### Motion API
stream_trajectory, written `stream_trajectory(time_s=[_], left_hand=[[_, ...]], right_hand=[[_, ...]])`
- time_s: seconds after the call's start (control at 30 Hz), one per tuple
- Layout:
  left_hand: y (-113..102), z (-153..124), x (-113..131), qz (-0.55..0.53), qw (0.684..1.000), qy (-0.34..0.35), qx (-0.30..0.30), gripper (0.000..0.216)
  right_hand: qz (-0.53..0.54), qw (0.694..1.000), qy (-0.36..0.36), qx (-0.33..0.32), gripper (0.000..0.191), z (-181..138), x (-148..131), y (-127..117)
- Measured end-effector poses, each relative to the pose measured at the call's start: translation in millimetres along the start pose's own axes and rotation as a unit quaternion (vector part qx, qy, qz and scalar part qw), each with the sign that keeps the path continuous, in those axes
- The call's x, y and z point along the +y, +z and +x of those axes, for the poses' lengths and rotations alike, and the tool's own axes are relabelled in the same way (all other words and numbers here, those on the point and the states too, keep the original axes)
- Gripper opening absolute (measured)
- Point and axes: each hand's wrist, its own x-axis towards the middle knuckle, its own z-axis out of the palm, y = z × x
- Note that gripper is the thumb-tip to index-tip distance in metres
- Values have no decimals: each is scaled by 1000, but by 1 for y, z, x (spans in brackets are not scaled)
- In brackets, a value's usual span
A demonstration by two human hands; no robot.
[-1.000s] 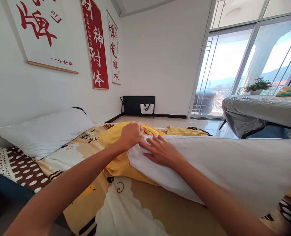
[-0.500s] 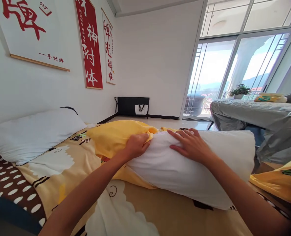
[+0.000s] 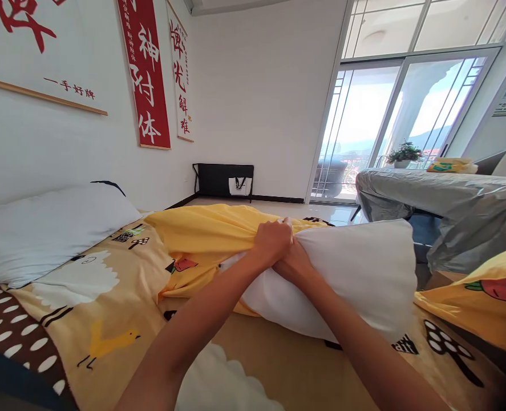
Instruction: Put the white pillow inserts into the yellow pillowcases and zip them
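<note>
A white pillow (image 3: 364,262) lies across the bed, its left part inside a yellow pillowcase (image 3: 218,228) with a strawberry print. My left hand (image 3: 273,242) is closed on the pillowcase's edge, on top of the pillow. Right against it, my right hand (image 3: 294,264) is closed on the bunched middle of the pillow; its fingers are partly hidden behind the left hand. The pillow's right end sticks out bare beyond my right forearm.
A second white pillow (image 3: 51,228) rests at the left by the wall. Below lies a beige patterned bedsheet (image 3: 141,319). More yellow cloth (image 3: 484,291) is at the right. Past the bed stand a plastic-covered table (image 3: 441,185) and a black folded frame (image 3: 214,180).
My left hand has moved right along the pillow, drawing the pillowcase further over it. My right hand has come left and closed beside it. The view has shifted slightly right.
</note>
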Motion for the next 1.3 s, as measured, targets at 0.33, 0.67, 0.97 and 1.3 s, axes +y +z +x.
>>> stream_trajectory(time_s=[0.33,0.67,0.97,1.3], left_hand=[[23,-36,-26,-20,998,7,56,23],[45,-56,-14,-74,954,244,156,23],[-4,-120,-56,-74,923,326,191,15],[-27,-162,-239,-501,784,-179,319,53]], right_hand=[[23,999,11,21,28,-13,25,19],[350,924,135,68,43,48,47,-64],[537,801,55,-258,50,97,6,-41],[339,936,89,41,45,82,3,-75]])
